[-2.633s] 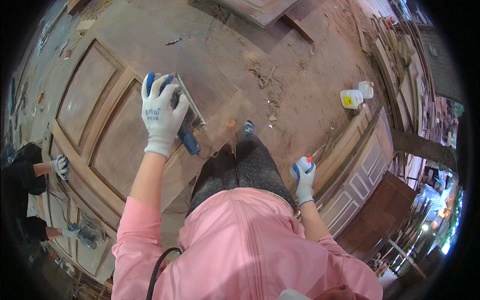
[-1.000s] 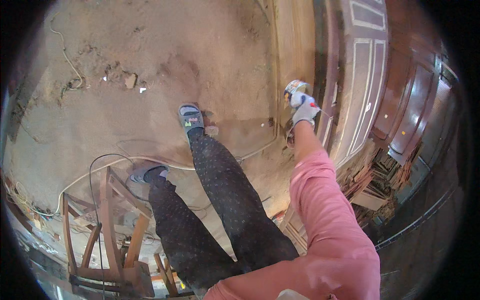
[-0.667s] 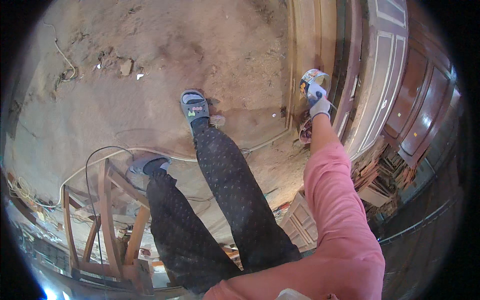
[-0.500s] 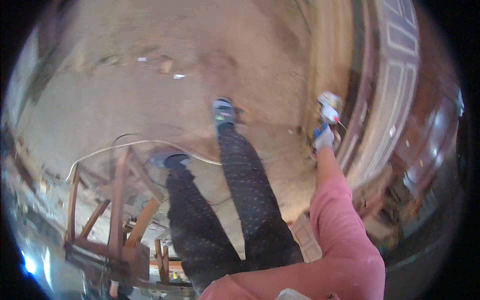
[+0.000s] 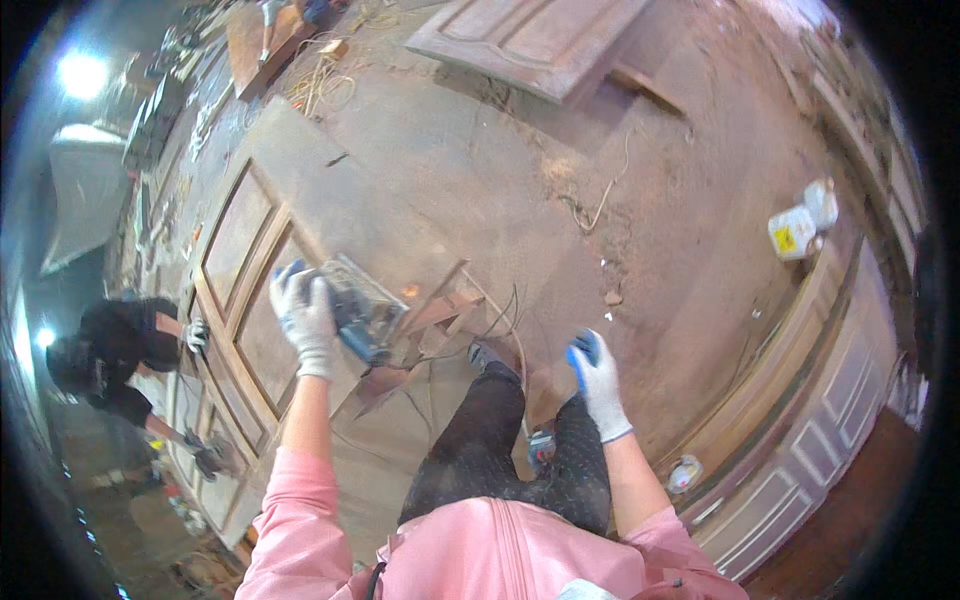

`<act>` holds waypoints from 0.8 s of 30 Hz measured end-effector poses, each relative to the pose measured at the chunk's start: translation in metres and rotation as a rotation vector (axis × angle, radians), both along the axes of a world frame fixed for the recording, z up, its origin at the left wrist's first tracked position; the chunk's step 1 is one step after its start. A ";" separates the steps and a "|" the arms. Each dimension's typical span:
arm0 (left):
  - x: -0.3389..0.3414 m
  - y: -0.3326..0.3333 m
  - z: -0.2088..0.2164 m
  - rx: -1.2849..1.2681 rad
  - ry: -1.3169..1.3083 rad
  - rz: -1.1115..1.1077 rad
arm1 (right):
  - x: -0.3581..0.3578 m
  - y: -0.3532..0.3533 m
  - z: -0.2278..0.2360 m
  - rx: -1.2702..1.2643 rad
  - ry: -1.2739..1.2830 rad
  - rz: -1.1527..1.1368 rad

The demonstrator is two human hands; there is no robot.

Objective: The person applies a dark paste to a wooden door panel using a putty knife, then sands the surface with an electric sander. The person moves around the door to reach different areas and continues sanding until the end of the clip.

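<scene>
Left hand (image 5: 305, 315) on sander (image 5: 362, 308), door (image 5: 245, 270) beneath

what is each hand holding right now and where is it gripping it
The left hand grips a handheld power sander from above, across the top of its body. The right hand is empty, gloved fingers loose over the dusty floor.

The left hand (image 5: 303, 315), gloved, gripped a sander (image 5: 362, 308) resting on a panelled door (image 5: 262, 262) laid flat. The right hand (image 5: 598, 375) hung free above the dusty floor (image 5: 620, 180). Two white jugs (image 5: 802, 222) stood well apart to the right. A co-worker (image 5: 115, 355) crouched at the door's left edge.
</scene>
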State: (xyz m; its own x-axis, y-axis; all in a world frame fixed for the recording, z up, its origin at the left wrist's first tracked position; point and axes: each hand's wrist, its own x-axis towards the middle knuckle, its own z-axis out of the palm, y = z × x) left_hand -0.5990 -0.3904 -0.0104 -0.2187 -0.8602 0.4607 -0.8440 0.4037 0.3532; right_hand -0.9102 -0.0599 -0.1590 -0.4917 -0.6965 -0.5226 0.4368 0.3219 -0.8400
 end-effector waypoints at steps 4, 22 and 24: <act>-0.017 0.016 -0.001 -0.009 0.013 -0.013 | 0.052 -0.129 0.134 -0.192 0.355 0.576; 0.050 0.013 0.066 0.437 -0.408 -0.625 | 0.155 -0.257 0.190 0.164 1.025 1.360; 0.043 0.024 0.056 0.518 -0.359 -0.659 | 0.149 -0.245 0.183 0.150 1.129 1.401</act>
